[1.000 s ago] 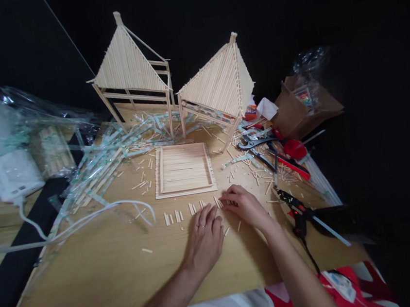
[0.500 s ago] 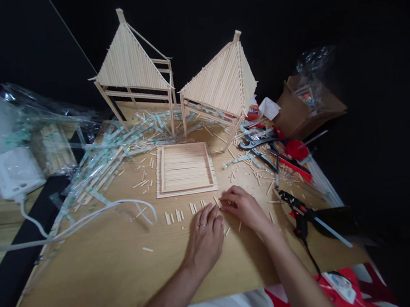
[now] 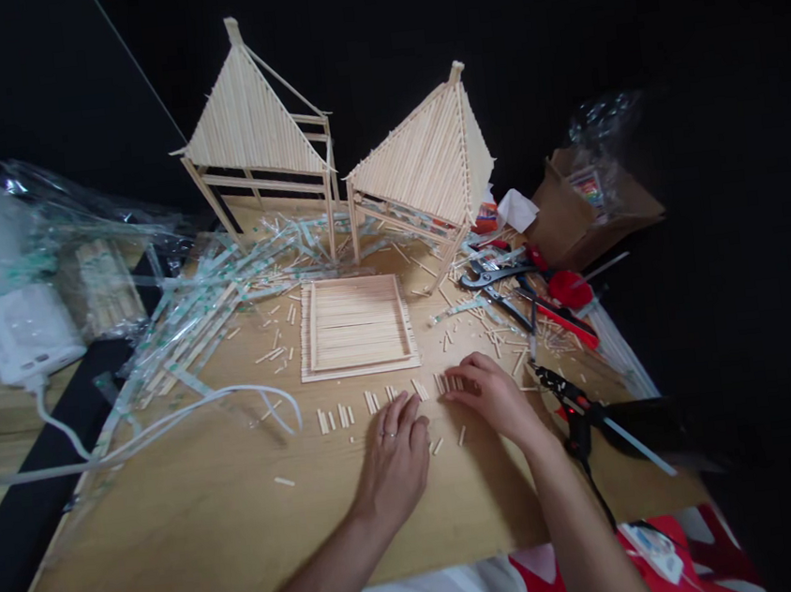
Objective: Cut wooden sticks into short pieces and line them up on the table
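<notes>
My left hand (image 3: 399, 456), a ring on one finger, lies on the table with its fingers stretched out, tips close to a small group of short wooden sticks (image 3: 391, 394). My right hand (image 3: 492, 401) is curved around another group of short wooden sticks (image 3: 440, 384), thumb on the near side and fingers on the far side; some of these sticks are partly covered. More small groups of sticks stretch in a row to the left. Just beyond the row sits a square stick-built base with a low raised rim (image 3: 361, 369).
Two stick-built model houses (image 3: 249, 114) (image 3: 423, 156) stand at the back. A glue gun (image 3: 578, 418), pliers (image 3: 499, 277) and a cardboard box (image 3: 563, 212) are on the right. Plastic-wrapped sticks (image 3: 193, 327), a white cable (image 3: 222, 392) and a white power bank (image 3: 30, 334) are on the left.
My right hand has moved a little to the right, from the slanted sticks to the group beside them, which now shows between its fingers. My left hand has stayed nearly still.
</notes>
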Available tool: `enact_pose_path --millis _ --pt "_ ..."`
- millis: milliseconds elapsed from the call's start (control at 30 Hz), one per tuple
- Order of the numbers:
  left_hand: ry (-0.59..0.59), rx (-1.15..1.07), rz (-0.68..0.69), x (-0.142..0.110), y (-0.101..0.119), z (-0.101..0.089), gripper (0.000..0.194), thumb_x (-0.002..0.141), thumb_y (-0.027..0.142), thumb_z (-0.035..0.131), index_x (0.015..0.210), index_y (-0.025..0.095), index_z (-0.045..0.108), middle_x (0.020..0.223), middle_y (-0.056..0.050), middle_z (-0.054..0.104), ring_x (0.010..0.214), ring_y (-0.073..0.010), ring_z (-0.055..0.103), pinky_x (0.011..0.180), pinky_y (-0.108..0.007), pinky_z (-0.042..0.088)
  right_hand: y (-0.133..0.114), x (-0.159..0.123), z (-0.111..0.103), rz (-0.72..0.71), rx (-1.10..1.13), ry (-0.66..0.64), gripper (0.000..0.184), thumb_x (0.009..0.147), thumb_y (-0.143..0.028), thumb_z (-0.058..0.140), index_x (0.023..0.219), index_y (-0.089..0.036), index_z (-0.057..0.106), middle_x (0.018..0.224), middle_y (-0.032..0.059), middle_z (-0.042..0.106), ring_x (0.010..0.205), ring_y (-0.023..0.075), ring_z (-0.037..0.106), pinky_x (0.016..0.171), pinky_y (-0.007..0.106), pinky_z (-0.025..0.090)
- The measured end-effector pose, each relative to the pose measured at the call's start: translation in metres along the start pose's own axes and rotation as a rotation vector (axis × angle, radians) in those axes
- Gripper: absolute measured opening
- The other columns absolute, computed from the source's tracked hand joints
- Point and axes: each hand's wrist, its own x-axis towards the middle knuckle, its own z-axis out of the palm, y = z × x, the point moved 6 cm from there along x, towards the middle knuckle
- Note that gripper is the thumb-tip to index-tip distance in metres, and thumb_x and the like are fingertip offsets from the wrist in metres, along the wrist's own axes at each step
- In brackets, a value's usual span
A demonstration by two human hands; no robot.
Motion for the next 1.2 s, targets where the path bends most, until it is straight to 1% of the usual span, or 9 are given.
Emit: enact_pose_path --millis 100,167,500,733,1033,1200 --pt "0.001 -0.009 0.007 -0.0003 0.0007 0.0005 0.021 0.085 0.012 0.046 0.102 0.015 0.058 0.132 -0.012 0.05 0.128 -0.0275 0.036 0.105 -0.047 0.032 0.0094 -0.0022 -0.0033 0.017 -0.015 -0.016 0.029 0.075 -0.029 0.069 0.104 -0.024 0.065 0.091 0.0038 0.057 0.086 0.019 0.055 0.076 0.031 0.045" --pt "0.006 -0.015 0.01 -0.0005 0.0009 0.0009 0.021 0.085 0.012 0.047 0.102 0.015 0.058 0.132 -0.012 0.05 0.128 -0.0273 0.037 0.105 -0.047 0.032 0.0111 -0.0021 -0.0023 0.017 -0.017 -0.028 0.028 0.076 -0.028 0.068 0.103 -0.025 0.065 0.091 0.0039 0.057 0.087 0.0193 0.055 0.077 0.031 0.045" --pt "-0.018 -0.01 0.001 -0.0005 -0.0001 0.0031 0.02 0.086 0.014 0.047 0.103 0.015 0.057 0.132 -0.012 0.049 0.129 -0.0279 0.036 0.105 -0.048 0.032 0.0093 0.0042 0.0062 0.015 -0.001 -0.057 0.022 0.077 -0.022 0.067 0.099 -0.024 0.066 0.091 0.003 0.057 0.087 0.0175 0.056 0.076 0.029 0.044" --pt "-0.001 -0.026 0.001 -0.0007 -0.0004 0.0035 0.021 0.085 0.014 0.046 0.104 0.015 0.056 0.133 -0.013 0.049 0.129 -0.0266 0.036 0.104 -0.048 0.034 0.0066 0.0054 0.006 -0.002 0.023 -0.052 0.022 0.076 -0.022 0.067 0.098 -0.023 0.067 0.09 0.0033 0.058 0.087 0.0175 0.056 0.076 0.029 0.045" --pt "-0.028 -0.025 0.0 -0.0009 -0.0012 0.0058 0.022 0.086 0.014 0.046 0.106 0.014 0.056 0.134 -0.012 0.048 0.13 -0.0274 0.033 0.107 -0.047 0.031 0.0031 0.0065 0.0053 -0.015 0.04 -0.053 0.021 0.076 -0.019 0.068 0.096 -0.023 0.067 0.089 0.0023 0.058 0.086 0.0167 0.056 0.077 0.028 0.044" --pt "-0.034 -0.026 0.0 -0.0015 -0.0017 0.0069 0.023 0.087 0.014 0.045 0.106 0.014 0.056 0.136 -0.012 0.046 0.131 -0.0272 0.032 0.107 -0.046 0.03 0.0024 0.0065 0.0056 -0.014 0.052 -0.056 0.021 0.077 -0.02 0.067 0.097 -0.024 0.067 0.09 0.0027 0.059 0.087 0.0173 0.056 0.078 0.029 0.044"
